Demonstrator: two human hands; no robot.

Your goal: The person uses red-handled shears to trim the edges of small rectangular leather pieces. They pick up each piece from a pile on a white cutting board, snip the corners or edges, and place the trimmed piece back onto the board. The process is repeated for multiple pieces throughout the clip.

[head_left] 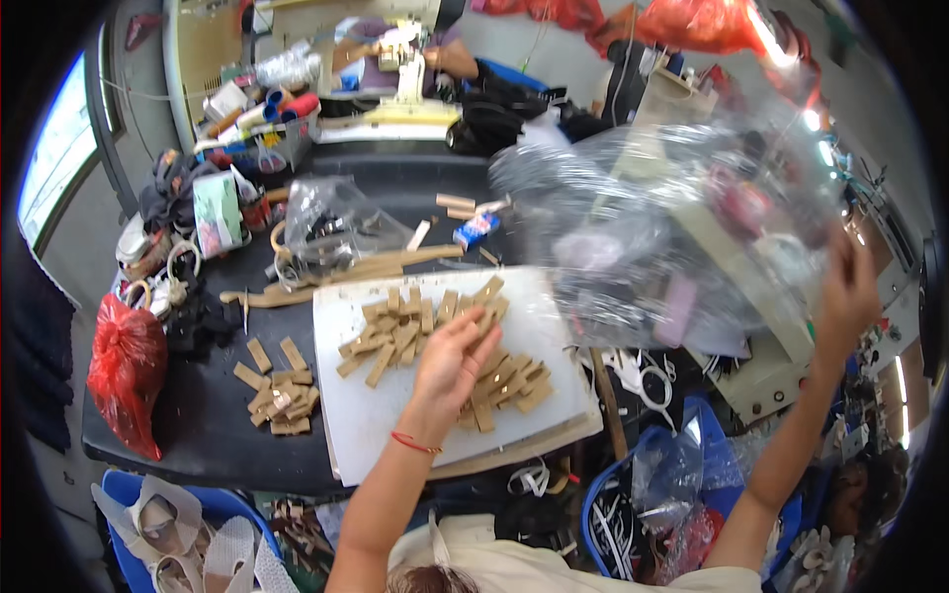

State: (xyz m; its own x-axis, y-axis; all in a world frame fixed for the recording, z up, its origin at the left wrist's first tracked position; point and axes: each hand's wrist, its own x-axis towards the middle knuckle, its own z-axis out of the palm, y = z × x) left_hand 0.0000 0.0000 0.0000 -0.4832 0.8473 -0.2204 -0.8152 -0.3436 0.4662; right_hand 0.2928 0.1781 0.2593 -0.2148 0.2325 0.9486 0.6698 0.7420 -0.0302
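Note:
My left hand [457, 358], with a red cord at its wrist, reaches over a white board [361, 447]. Its fingers are stretched out and slightly apart, against a pile of short tan strips [405, 326]. More tan strips [509, 383] lie beside the hand on the same board. Off to the right my right hand [850, 282] is raised, closed on the edge of a large clear plastic bag [633, 227]. The bag is spread out and blurred, hanging over the board's far right corner and the machine behind. What lies inside or behind it is hard to separate.
A smaller heap of tan strips [282, 400] lies on the black table [198, 415] left of the board. Around it are a red plastic bag [129, 371], long tan strips [346, 267] and a blue tube [476, 229]. Blue bins [232, 504] stand below. Across the table another person works at a machine [405, 69].

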